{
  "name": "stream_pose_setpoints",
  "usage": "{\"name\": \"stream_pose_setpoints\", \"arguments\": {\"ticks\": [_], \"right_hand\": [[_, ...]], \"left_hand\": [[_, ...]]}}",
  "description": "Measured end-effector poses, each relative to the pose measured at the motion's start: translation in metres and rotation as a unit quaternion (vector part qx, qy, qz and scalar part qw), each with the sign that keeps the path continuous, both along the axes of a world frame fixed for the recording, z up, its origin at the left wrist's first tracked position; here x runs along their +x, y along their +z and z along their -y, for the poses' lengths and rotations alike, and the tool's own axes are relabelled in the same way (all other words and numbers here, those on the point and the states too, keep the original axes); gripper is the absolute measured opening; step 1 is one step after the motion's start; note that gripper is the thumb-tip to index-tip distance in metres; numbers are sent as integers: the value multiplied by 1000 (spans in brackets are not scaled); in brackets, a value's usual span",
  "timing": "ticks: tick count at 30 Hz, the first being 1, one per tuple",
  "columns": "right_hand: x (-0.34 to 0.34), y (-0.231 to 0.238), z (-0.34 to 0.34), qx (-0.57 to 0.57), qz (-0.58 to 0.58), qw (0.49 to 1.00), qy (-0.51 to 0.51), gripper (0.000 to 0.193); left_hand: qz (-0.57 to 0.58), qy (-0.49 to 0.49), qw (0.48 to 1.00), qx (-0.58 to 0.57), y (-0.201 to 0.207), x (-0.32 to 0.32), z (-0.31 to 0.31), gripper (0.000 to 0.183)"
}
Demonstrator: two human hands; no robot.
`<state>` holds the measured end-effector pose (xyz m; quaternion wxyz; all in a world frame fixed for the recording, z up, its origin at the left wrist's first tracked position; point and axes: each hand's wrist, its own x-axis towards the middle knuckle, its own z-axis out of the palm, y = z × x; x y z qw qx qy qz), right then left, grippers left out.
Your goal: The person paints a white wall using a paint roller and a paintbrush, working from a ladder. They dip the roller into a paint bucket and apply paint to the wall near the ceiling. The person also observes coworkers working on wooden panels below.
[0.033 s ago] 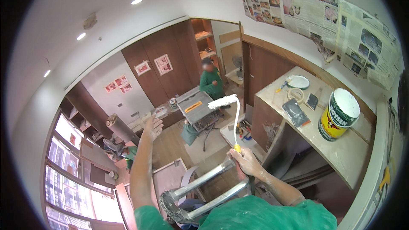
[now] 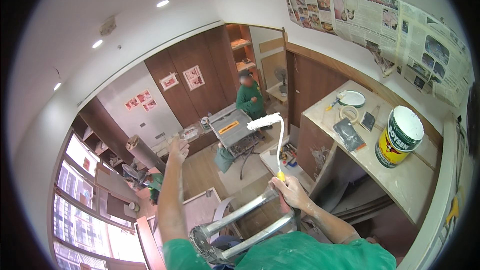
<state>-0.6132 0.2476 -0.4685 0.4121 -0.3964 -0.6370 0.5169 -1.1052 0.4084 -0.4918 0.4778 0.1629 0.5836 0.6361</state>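
My right hand (image 2: pixel 292 192) is wrapped round the yellow handle of a small paint roller (image 2: pixel 264 121). Its bent white rod rises from my fist to a fluffy white sleeve. Just under that hand is the metal top of a ladder (image 2: pixel 240 215). Out to the left, my left hand (image 2: pixel 179 150) is raised on an outstretched arm, fingers extended and holding nothing. On the cabinet top to my right stands a paint can (image 2: pixel 400 137), green and yellow, with white paint on top. Beside it lie a paint-smeared lid (image 2: pixel 351 98), a brush (image 2: pixel 334 103) and a roll of tape (image 2: pixel 348 113).
A person in green (image 2: pixel 248 97) stands by a grey worktable (image 2: pixel 231 127); another is partly visible at lower left (image 2: pixel 154 185). Newspaper sheets (image 2: pixel 350 15) cover the right wall. A dark flat packet (image 2: pixel 349 134) lies at the cabinet's (image 2: pixel 320 105) edge. Windows line the left.
The view has shifted slightly, so the room sits a little further right and lower. My left hand has turned a little; my right hand keeps its grip on the paint roller.
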Motion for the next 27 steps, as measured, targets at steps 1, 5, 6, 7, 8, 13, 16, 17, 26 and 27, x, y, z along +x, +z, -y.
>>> {"name": "stream_pose_setpoints", "arguments": {"ticks": [1, 5, 6, 7, 8, 13, 16, 17, 26, 27], "right_hand": [[-9, 5, 3, 2, -6, 1000, 8, 33], [-18, 6, 8, 5, -7, 1000, 13, 33], [-8, 0, 7, 0, -9, 1000, -12, 32], [1, -3, 6, -1, -5, 1000, -24, 33], [3, -6, 6, 0, -7, 1000, -22, 33], [-4, -14, 5, 5, 14, 1000, -24, 32], [-7, -1, 6, 5, 15, 1000, 2, 31], [-7, -1, 5, 4, 19, 1000, 7, 31], [-10, 2, 1, 4, -35, 999, 26, 43], [-6, -3, 1, -12, -41, 999, 24, 42]], "left_hand": [[6, 48, 998, 51, -3, -23, -12, 52], [85, -18, 988, 129, 42, 30, -57, 34], [118, -173, 974, 84, 78, 97, -56, 30], [124, -315, 939, 51, 114, 157, -27, 26], [132, -399, 906, 44, 139, 185, 11, 31], [-201, -518, 823, 120, 229, 218, 117, 31], [-339, -295, 868, 209, 247, 188, 48, 29], [-355, -243, 877, 215, 248, 174, 12, 31], [-869, -320, 375, 40, 114, 44, -110, 24], [-846, -428, 315, -31, 71, 33, -89, 25]]}}
